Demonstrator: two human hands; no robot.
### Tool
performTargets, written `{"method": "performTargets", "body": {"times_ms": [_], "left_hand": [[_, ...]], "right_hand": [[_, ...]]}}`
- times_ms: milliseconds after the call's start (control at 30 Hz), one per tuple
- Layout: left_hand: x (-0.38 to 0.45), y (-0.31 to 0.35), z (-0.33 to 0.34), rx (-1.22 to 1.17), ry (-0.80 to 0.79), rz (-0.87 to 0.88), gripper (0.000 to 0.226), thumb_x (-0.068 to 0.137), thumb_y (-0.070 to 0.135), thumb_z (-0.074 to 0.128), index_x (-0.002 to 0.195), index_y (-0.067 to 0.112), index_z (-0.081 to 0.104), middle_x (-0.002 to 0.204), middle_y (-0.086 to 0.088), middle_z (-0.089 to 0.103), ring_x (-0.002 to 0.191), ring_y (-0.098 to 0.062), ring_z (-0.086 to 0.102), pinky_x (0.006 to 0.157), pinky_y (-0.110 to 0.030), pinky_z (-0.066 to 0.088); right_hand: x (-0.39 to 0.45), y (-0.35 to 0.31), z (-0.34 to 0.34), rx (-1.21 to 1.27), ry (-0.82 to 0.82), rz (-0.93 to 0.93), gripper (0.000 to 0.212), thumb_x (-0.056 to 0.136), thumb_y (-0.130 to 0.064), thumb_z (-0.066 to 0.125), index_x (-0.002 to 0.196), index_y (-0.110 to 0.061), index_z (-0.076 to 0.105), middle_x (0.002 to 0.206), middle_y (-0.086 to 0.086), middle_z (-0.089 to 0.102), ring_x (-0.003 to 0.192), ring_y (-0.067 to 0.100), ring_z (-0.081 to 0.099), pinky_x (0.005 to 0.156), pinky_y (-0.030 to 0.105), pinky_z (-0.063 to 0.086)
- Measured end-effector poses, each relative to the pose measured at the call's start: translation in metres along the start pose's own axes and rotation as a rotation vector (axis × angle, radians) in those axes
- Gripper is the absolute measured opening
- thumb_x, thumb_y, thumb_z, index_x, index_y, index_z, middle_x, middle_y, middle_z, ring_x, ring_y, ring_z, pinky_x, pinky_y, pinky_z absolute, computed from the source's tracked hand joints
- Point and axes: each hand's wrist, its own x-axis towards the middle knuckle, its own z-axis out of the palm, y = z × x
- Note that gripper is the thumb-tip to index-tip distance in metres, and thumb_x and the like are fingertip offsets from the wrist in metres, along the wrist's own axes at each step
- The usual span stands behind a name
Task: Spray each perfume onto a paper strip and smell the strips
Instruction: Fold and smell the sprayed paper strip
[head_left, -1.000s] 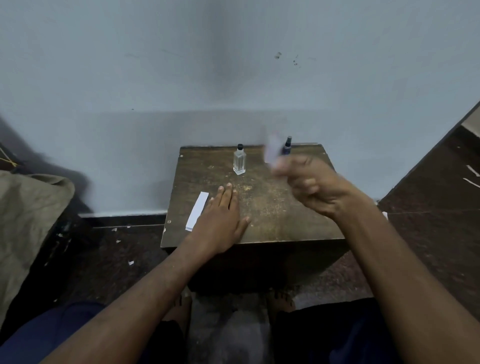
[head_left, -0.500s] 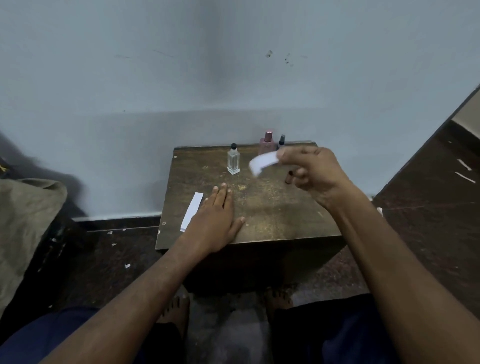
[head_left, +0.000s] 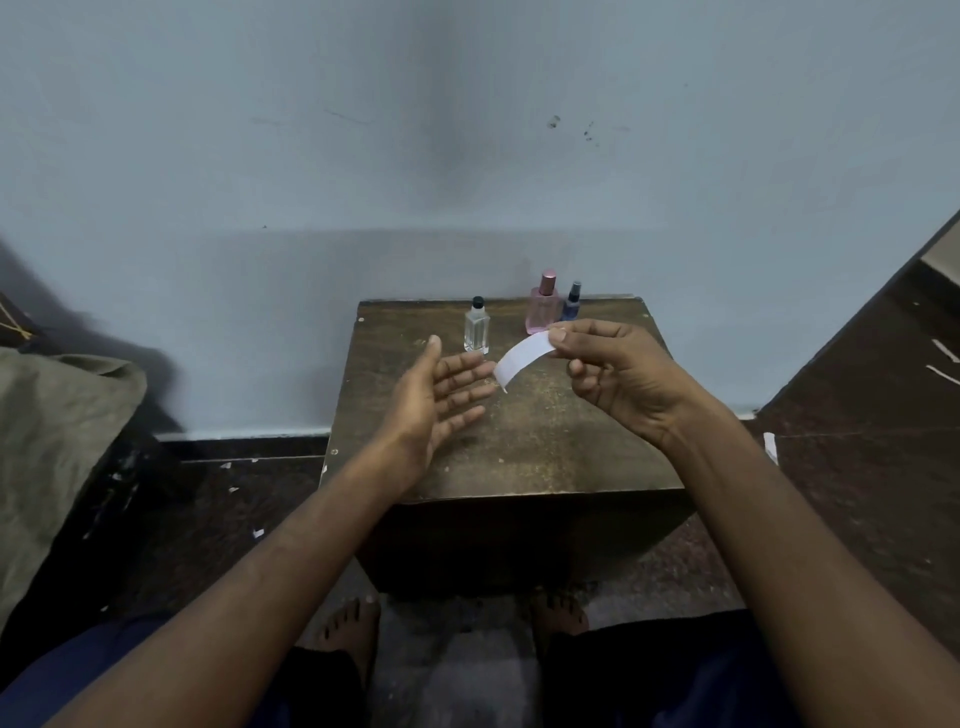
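Paper strip (head_left: 522, 358) in right hand (head_left: 618, 374) pinch, left hand (head_left: 436, 395) flat-fingered beside it

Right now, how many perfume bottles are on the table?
3, along the far edge: clear glass bottle with black cap leftmost, pink bottle beside small dark blue bottle. None seems hidden.

The paper strip (head_left: 522, 358) at mid-frame is plain white. Behind it stand a clear glass bottle (head_left: 476, 329) with a black cap, a pink bottle (head_left: 543, 305) with a rosy metallic cap, and a dark blue bottle (head_left: 572, 303). The surface (head_left: 545, 441) is scuffed dark brown, speckled with pale flecks. The wall (head_left: 467, 130) is pale blue-grey with dark smudges; at the left edge of the frame lies olive-drab cloth (head_left: 52, 441).
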Motion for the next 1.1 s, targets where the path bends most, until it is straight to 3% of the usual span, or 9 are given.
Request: {"method": "performTargets", "body": {"times_ms": [100, 167, 300, 500, 700, 900, 1033, 1100], "left_hand": [[-0.004, 0.003, -0.003, -0.141, -0.106, -0.069, 0.073, 0.105, 0.066, 0.032, 0.127, 0.008, 0.071, 0.123, -0.015, 0.075, 0.104, -0.023, 0.077, 0.088, -0.035, 0.061], [-0.008, 0.005, -0.002, -0.141, -0.155, -0.068, 0.068, 0.106, 0.063, 0.036, 0.124, 0.008, 0.072, 0.117, -0.016, 0.077, 0.097, -0.022, 0.078, 0.082, -0.031, 0.063], [-0.011, 0.010, 0.001, -0.046, -0.118, 0.036, 0.042, 0.104, 0.040, 0.058, 0.120, 0.006, 0.076, 0.100, -0.011, 0.078, 0.082, -0.015, 0.077, 0.067, -0.022, 0.062], [-0.009, 0.005, -0.002, 0.123, -0.017, 0.184, 0.016, 0.095, 0.009, 0.075, 0.109, 0.002, 0.076, 0.084, -0.008, 0.076, 0.073, -0.010, 0.073, 0.069, -0.020, 0.061], [-0.004, 0.005, -0.013, 0.202, 0.023, 0.193, 0.020, 0.092, 0.015, 0.079, 0.108, 0.003, 0.077, 0.082, -0.007, 0.078, 0.074, -0.008, 0.073, 0.071, -0.018, 0.060], [-0.001, 0.007, -0.020, 0.208, 0.046, 0.198, 0.021, 0.091, 0.020, 0.081, 0.107, 0.006, 0.078, 0.087, -0.005, 0.080, 0.082, -0.010, 0.075, 0.075, -0.019, 0.060], [-0.003, 0.009, -0.020, 0.249, 0.072, 0.206, 0.018, 0.092, 0.022, 0.081, 0.104, 0.009, 0.079, 0.087, -0.006, 0.081, 0.083, -0.015, 0.076, 0.081, -0.027, 0.063], [-0.005, 0.009, -0.018, 0.412, 0.122, 0.261, 0.012, 0.095, 0.021, 0.078, 0.102, 0.012, 0.079, 0.087, -0.004, 0.081, 0.081, -0.014, 0.078, 0.083, -0.031, 0.065]], "right_hand": [[0.000, 0.001, 0.004, 0.013, -0.075, 0.002, 0.029, 0.085, -0.009, 0.075, 0.111, 0.003, 0.073, 0.084, 0.006, 0.072, 0.058, 0.002, 0.055, 0.050, 0.012, 0.045], [0.002, 0.002, 0.004, -0.036, -0.068, 0.011, 0.026, 0.087, -0.007, 0.074, 0.111, 0.003, 0.074, 0.084, 0.007, 0.073, 0.058, 0.003, 0.058, 0.053, 0.012, 0.049], [0.005, 0.005, 0.002, -0.110, 0.020, 0.025, 0.016, 0.090, -0.006, 0.076, 0.105, -0.001, 0.078, 0.086, 0.009, 0.076, 0.062, 0.007, 0.063, 0.059, 0.016, 0.055], [0.008, 0.007, -0.002, -0.178, 0.117, 0.009, 0.032, 0.086, -0.014, 0.083, 0.111, 0.004, 0.076, 0.087, 0.009, 0.076, 0.064, 0.008, 0.062, 0.062, 0.018, 0.057], [0.008, 0.008, -0.005, -0.407, 0.190, -0.089, 0.030, 0.087, -0.023, 0.085, 0.101, 0.003, 0.078, 0.085, 0.012, 0.075, 0.062, 0.006, 0.061, 0.062, 0.020, 0.055], [0.009, 0.007, -0.012, -0.496, 0.196, -0.098, 0.024, 0.087, -0.026, 0.085, 0.096, -0.004, 0.080, 0.094, 0.021, 0.077, 0.068, 0.012, 0.064, 0.063, 0.023, 0.056], [0.009, 0.010, -0.016, -0.566, 0.202, -0.095, 0.021, 0.087, -0.026, 0.085, 0.096, -0.007, 0.080, 0.088, 0.013, 0.079, 0.071, 0.014, 0.066, 0.063, 0.023, 0.056], [0.007, 0.007, -0.012, -0.621, 0.230, -0.143, 0.018, 0.086, -0.024, 0.085, 0.093, -0.009, 0.080, 0.081, 0.006, 0.079, 0.068, 0.013, 0.066, 0.062, 0.022, 0.055]]}}
